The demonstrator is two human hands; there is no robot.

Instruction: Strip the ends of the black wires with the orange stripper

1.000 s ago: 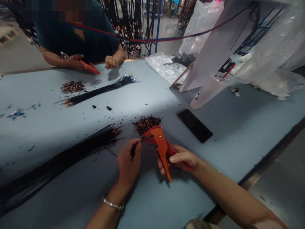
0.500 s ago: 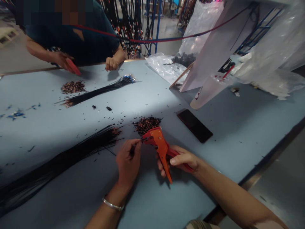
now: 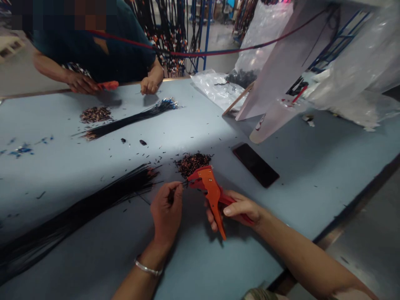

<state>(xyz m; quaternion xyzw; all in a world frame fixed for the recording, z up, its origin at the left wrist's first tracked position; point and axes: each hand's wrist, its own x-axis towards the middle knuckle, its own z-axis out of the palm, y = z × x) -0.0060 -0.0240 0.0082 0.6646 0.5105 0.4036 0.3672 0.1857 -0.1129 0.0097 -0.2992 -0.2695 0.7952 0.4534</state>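
My right hand (image 3: 237,210) is wrapped round the handles of an orange wire stripper (image 3: 210,192), whose jaws point left. My left hand (image 3: 167,212) pinches a thin black wire (image 3: 184,182) and holds its tip at the stripper's jaws. Just beyond the jaws lies a small pile of stripped insulation bits (image 3: 192,161). A long bundle of black wires (image 3: 87,208) lies on the blue table (image 3: 193,125) to the left of my left hand.
A dark phone (image 3: 255,164) lies right of the pile. Across the table a person in a dark shirt holds an orange tool (image 3: 108,85), with another wire bundle (image 3: 131,118) and scrap pile (image 3: 95,113) before them. Plastic bags (image 3: 218,87) and white sheets (image 3: 281,66) crowd the far right.
My left hand has slid slightly left, drawing the wire from the stripper's jaws. The person opposite has moved their orange tool left and then back a little.
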